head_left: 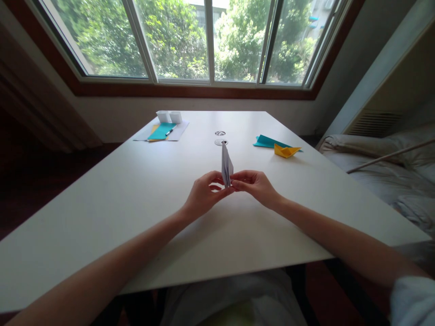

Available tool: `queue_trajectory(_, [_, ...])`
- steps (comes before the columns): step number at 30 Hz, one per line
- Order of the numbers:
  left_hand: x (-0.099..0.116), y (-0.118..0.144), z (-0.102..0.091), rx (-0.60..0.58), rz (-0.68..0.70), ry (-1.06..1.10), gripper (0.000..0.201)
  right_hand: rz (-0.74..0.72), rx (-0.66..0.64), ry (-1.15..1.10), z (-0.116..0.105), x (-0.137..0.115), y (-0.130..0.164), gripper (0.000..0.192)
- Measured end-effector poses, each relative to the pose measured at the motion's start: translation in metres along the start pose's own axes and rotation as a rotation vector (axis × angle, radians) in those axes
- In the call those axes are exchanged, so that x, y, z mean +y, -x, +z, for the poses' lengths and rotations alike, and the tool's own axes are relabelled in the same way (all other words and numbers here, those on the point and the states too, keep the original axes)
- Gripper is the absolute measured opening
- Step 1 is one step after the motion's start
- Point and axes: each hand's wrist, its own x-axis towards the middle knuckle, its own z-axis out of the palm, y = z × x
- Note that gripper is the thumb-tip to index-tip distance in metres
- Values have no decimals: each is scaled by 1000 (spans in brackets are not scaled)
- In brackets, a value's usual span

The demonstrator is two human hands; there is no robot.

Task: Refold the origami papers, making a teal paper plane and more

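A folded piece of white paper (226, 165) stands upright, its pointed tip facing up, in the middle of the view. My left hand (206, 192) pinches its lower part from the left, the thumb reaching across the near side. From the right, my right hand (254, 184) grips the lower edge between thumb and fingers. Both hands are just above the white table (163, 199), and the fingertips nearly meet at the paper's base. The paper's far side is hidden.
At the back right lie a yellow paper boat (286, 151) and a teal folded paper (267, 141). Two white containers (175, 117), teal sheets (159, 131) and a pen (171, 130) sit at the back left. Two round grommets (220, 133) are set in the table.
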Motion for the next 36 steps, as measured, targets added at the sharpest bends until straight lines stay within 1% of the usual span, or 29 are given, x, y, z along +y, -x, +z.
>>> queue_trajectory(3, [-2, -1, 0, -48, -17, 109, 33, -24, 4, 0, 0, 1, 0, 31])
queue_trajectory(7, [-1, -2, -1, -84, -19, 199, 21, -50, 8, 57, 0, 3, 0, 30])
queue_trajectory(12, [-1, -2, -1, -76, 3, 150, 19, -112, 5, 172, -3, 5, 1, 29])
queue_trajectory(16, [-1, -2, -1, -75, 17, 116, 21, -109, -43, 172, -4, 6, 1, 32])
queue_trajectory(21, [-1, -2, -3, -70, 21, 63, 22, -110, -18, 208, -4, 6, 1, 33])
queue_trajectory(25, [-2, -3, -4, -47, 0, 43, 21, -84, -7, 219, -5, 6, 0, 29])
queue_trajectory(29, [-2, -4, -5, -1, -45, 96, 22, -81, -2, 139, -6, 8, -3, 25])
queue_trajectory(32, [-1, -5, -6, 5, -89, 132, 20, -80, -4, 134, -7, 10, -4, 25])
queue_trajectory(36, [0, -5, -6, 10, -107, 138, 18, -75, -7, 144, -8, 11, -4, 25])
